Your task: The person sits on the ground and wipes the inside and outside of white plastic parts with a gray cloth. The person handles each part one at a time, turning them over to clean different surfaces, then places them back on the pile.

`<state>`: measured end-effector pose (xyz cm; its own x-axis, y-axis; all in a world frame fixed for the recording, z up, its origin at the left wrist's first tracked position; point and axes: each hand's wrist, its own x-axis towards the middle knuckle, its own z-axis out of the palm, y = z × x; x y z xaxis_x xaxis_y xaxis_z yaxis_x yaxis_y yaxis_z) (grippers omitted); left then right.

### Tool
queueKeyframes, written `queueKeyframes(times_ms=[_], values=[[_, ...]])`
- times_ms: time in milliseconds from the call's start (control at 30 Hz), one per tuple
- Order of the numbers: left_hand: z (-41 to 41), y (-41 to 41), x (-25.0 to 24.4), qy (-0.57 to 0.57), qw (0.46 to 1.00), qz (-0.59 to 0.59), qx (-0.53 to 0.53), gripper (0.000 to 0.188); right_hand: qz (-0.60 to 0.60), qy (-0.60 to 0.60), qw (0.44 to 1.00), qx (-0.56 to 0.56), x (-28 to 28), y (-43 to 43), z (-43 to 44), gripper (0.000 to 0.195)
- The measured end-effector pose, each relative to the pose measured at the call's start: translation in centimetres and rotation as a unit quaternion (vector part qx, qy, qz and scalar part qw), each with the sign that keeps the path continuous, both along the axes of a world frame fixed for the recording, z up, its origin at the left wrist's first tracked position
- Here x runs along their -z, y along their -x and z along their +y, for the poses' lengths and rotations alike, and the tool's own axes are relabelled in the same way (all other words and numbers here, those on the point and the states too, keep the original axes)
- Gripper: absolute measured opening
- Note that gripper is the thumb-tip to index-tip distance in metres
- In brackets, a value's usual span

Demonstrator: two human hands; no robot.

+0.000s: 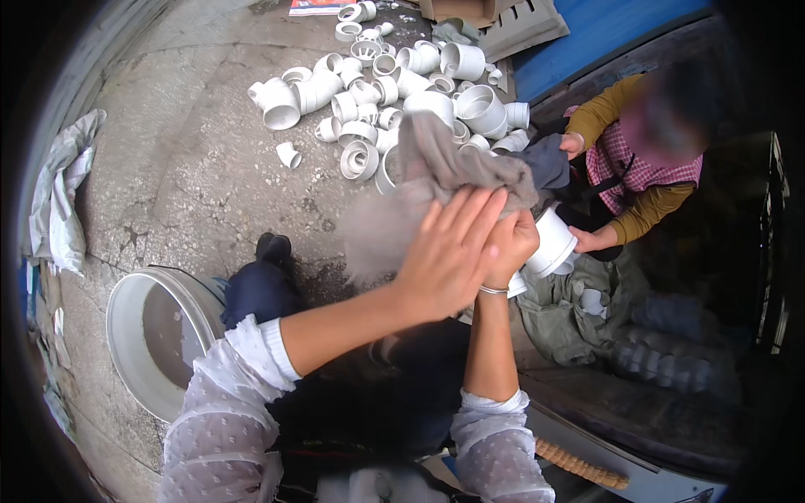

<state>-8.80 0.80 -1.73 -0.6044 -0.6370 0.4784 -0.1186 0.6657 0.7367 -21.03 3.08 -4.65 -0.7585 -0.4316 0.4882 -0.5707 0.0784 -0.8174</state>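
Note:
A grey-brown cloth (pixel 465 163), partly blurred, hangs out beyond my hands. My right hand (pixel 512 242), with a bangle at the wrist, is closed on a bunched part of it. My left hand (pixel 446 251) lies flat against the right one with its fingers stretched out; its palm is hidden, along with any cloth under it. Behind the cloth, many white plastic pipe fittings (pixel 317 91) lie heaped on the ground. To the right, another person (pixel 635 151) holds a dark cloth (pixel 547 160) in one hand and a large white pipe fitting (pixel 553 242) in the other.
A white plastic bucket (pixel 119 339) containing cloudy liquid stands at the lower left. White sacking (pixel 60 195) lies at the far left. Beside the other person is a grey-green sack (pixel 560 320) with fittings on it. A cardboard box (pixel 459 11) stands at the top.

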Motion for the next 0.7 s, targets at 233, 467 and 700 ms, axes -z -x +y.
queueKeyframes(times_ms=[233,467,700], values=[[-9.7,-0.3,-0.6,-0.535,0.835,-0.068,0.108,0.043,-0.192,0.148,0.964,-0.109,-2.7,-1.8,0.7,0.030],[-8.1,0.5,0.8,-0.787,0.592,0.081,0.155,0.037,-0.384,0.157,0.905,-0.100,-5.4,-0.1,-0.4,0.046],[-11.9,1.0,-0.2,-0.746,0.634,0.195,0.058,0.032,-0.488,0.084,0.833,-0.246,-6.9,1.3,-0.3,0.047]])
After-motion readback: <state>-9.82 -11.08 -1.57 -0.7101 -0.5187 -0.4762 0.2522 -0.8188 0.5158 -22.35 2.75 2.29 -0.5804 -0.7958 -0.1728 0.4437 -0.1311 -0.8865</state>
